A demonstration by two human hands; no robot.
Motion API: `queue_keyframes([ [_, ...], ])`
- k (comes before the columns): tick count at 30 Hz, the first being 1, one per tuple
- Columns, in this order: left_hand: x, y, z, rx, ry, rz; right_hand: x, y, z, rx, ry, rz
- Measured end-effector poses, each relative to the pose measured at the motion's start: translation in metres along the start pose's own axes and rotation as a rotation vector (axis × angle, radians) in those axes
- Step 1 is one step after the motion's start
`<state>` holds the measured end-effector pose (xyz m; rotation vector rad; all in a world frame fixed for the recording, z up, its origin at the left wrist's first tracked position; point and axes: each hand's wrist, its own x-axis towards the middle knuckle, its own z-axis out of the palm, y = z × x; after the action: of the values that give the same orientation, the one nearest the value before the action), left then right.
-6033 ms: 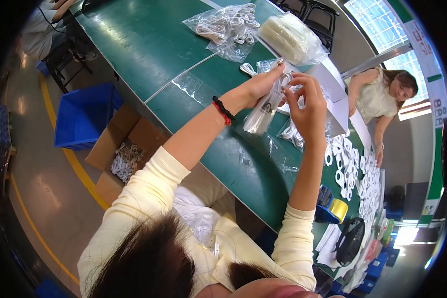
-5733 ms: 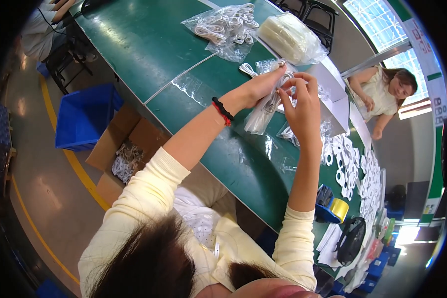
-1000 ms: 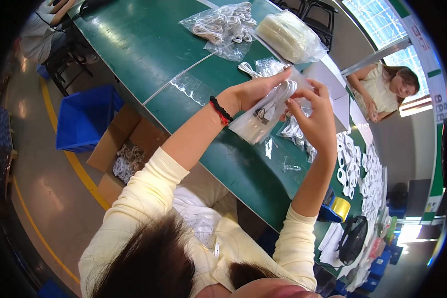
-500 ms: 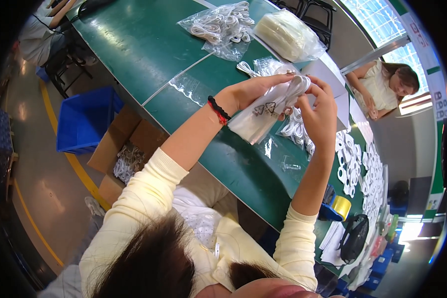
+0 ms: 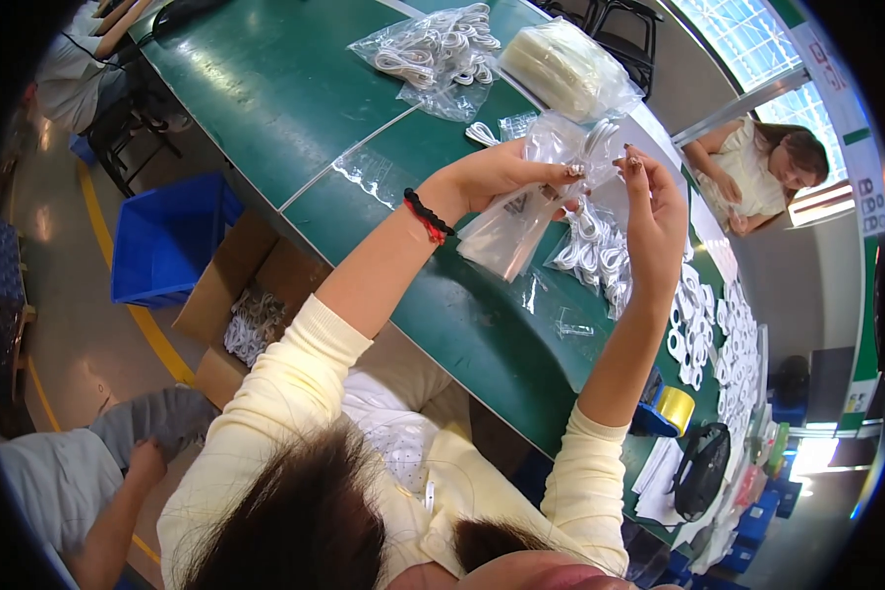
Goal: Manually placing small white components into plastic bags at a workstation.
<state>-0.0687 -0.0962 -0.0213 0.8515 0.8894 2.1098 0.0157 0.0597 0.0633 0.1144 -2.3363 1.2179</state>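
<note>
My left hand [image 5: 501, 179] is closed on a sheaf of clear plastic bags [image 5: 506, 236], thumb on top. The upper part of a clear bag stands up above its fingers. A coiled white cable [image 5: 600, 143] shows at that bag's upper right; whether it lies inside or behind the film is hard to tell. My right hand [image 5: 656, 206] is just right of the coil, thumb and fingers raised and slightly apart, with nothing visible in them. Below the hands, several coiled white cables [image 5: 595, 246] lie on clear plastic on the green table [image 5: 462, 329].
A bag of white cables [image 5: 433, 54] and a stack of clear bags [image 5: 565, 69] lie at the far side. White ring-shaped parts [image 5: 693, 329] and a yellow tape roll [image 5: 675, 408] are at right. A blue bin [image 5: 162, 241] and co-worker's arm [image 5: 118, 511] are at left.
My right hand has moved right, off the coiled cable it was holding. The upper bag film now stands up beside the coil. A co-worker has come in at lower left.
</note>
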Motion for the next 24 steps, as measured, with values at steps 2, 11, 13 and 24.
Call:
queue_keyframes([
  [2, 0.000, -0.003, -0.001, 0.030, -0.018, 0.012, -0.002, -0.008, 0.002, -0.042, 0.075, 0.090],
  [11, -0.002, 0.000, 0.006, 0.004, -0.106, -0.030, -0.002, -0.016, -0.009, -0.513, -0.019, -0.470],
  [13, -0.001, -0.001, 0.005, -0.001, -0.112, -0.047, -0.001, -0.014, -0.013, -0.525, -0.026, -0.477],
  [24, 0.002, -0.005, 0.007, -0.030, -0.052, -0.125, 0.001, -0.013, -0.028, -0.487, -0.133, -0.460],
])
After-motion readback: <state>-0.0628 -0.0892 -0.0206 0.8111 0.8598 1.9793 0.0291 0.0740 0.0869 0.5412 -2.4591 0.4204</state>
